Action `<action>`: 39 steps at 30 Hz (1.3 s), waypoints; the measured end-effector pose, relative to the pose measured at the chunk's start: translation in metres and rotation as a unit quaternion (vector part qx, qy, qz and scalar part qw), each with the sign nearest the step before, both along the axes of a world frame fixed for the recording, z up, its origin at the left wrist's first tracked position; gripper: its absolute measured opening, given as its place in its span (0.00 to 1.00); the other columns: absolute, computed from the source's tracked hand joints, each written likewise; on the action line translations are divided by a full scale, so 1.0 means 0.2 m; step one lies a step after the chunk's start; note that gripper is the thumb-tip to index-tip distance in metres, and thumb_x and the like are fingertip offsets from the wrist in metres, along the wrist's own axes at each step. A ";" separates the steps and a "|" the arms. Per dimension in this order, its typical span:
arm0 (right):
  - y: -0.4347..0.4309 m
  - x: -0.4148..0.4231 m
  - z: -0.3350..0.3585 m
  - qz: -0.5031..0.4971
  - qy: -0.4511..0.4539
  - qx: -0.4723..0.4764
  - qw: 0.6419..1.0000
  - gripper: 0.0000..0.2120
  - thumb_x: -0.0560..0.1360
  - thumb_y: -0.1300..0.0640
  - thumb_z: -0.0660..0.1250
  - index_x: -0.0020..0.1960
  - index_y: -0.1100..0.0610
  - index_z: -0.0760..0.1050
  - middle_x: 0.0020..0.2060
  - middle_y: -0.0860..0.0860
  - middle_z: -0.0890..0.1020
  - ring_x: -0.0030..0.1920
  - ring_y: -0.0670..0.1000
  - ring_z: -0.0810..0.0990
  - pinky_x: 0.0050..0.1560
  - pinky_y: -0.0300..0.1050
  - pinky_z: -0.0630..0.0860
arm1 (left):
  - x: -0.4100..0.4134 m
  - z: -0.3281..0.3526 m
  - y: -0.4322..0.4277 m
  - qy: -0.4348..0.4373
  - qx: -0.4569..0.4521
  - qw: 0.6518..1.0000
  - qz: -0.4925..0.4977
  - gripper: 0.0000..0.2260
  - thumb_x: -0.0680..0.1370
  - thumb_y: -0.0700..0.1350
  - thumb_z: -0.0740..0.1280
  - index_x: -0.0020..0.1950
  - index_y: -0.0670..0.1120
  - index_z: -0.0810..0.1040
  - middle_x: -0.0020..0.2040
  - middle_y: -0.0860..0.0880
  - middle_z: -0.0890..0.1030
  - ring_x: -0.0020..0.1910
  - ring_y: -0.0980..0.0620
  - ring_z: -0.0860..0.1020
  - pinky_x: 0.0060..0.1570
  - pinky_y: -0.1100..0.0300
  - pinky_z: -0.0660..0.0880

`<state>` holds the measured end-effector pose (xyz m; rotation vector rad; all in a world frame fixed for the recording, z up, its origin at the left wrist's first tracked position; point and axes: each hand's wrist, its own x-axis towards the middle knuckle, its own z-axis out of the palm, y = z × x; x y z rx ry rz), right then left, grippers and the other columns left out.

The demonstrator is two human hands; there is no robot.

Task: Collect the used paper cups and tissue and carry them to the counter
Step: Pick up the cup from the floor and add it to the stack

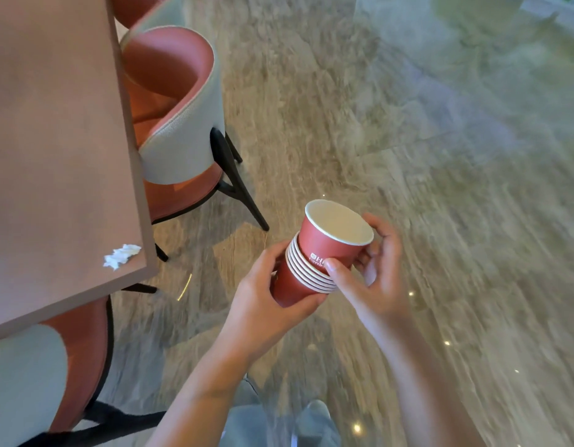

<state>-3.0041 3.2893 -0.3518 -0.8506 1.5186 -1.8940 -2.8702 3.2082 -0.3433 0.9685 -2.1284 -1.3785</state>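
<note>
Left fingers [277, 254]: closed round the base of a stack of red paper cups with white rims [324, 253], which is gripped from its 8 o'clock side by the left hand [263, 304].
Right fingers [384, 232]: curled behind the topmost cup while the thumb is pressed on its near wall, so the stack is also held by the right hand [379, 282], from its 4 o'clock side.
Stack, place: held in the air above the floor and touched only by the two hands.
Stack, axis: tilted, with the base at 7 o'clock and the open mouth at 1 o'clock.
Stack, look: several white rims are nested closely below the top cup. White lettering is partly covered by the thumb. The pale inside of the top cup appears empty.
Tissue: a small crumpled white tissue [121, 255] lies on the bench near its corner, at 9 o'clock from the hands and well apart from them. Its long axis runs from 8 to 2 o'clock.
Nearer hand: the left is judged nearer to the tissue.
Step judged: the cups appear gathered and the tissue is not yet collected. One hand would have to be freed from the stack for it.
Bench: a flat pinkish-brown bench top [53, 124] fills the view from 8 to 11 o'clock.
Surroundings: a red-and-grey upholstered chair with black legs [182, 130] stands just beside the bench, on a glossy streaked stone floor [424, 156] that is rendered blurred.
</note>
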 end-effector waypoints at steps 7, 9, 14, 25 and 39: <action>0.17 0.00 0.11 0.025 -0.005 0.035 0.999 0.26 0.64 0.43 0.73 0.59 0.42 0.68 0.56 0.48 0.79 0.59 0.50 0.77 0.59 0.46 0.73 | 0.02 0.14 0.12 0.002 -0.025 1.000 0.011 0.30 0.64 0.51 0.77 0.62 0.62 0.68 0.55 0.67 0.75 0.55 0.66 0.74 0.48 0.78 0.67; 0.19 -0.02 0.14 0.038 -0.016 0.052 0.998 0.30 0.62 0.39 0.73 0.60 0.44 0.68 0.55 0.46 0.79 0.59 0.48 0.77 0.57 0.42 0.74 | 0.02 0.16 0.14 -0.002 -0.027 1.000 0.015 0.30 0.64 0.51 0.78 0.61 0.63 0.68 0.55 0.68 0.75 0.54 0.67 0.74 0.48 0.79 0.67; 0.21 -0.06 0.20 0.066 -0.022 0.086 0.994 0.33 0.58 0.33 0.73 0.59 0.43 0.70 0.56 0.45 0.79 0.57 0.45 0.77 0.50 0.35 0.75 | 0.04 0.20 0.18 -0.002 -0.028 0.999 0.016 0.31 0.64 0.52 0.78 0.62 0.62 0.68 0.55 0.67 0.75 0.55 0.66 0.74 0.49 0.78 0.67; 0.17 -0.02 0.27 0.156 0.034 0.130 0.979 0.24 0.59 0.39 0.73 0.54 0.40 0.76 0.53 0.42 0.80 0.53 0.43 0.79 0.47 0.37 0.76 | 0.14 0.25 0.20 -0.020 -0.049 0.998 0.043 0.33 0.63 0.54 0.77 0.64 0.61 0.67 0.57 0.64 0.75 0.57 0.65 0.73 0.53 0.74 0.69; -0.06 0.22 0.21 0.243 0.033 0.177 0.953 0.29 0.56 0.34 0.72 0.55 0.41 0.74 0.51 0.39 0.81 0.52 0.41 0.78 0.47 0.40 0.75 | 0.41 0.20 0.14 -0.027 -0.006 0.989 0.143 0.31 0.64 0.52 0.78 0.63 0.62 0.68 0.55 0.63 0.76 0.55 0.66 0.73 0.50 0.75 0.70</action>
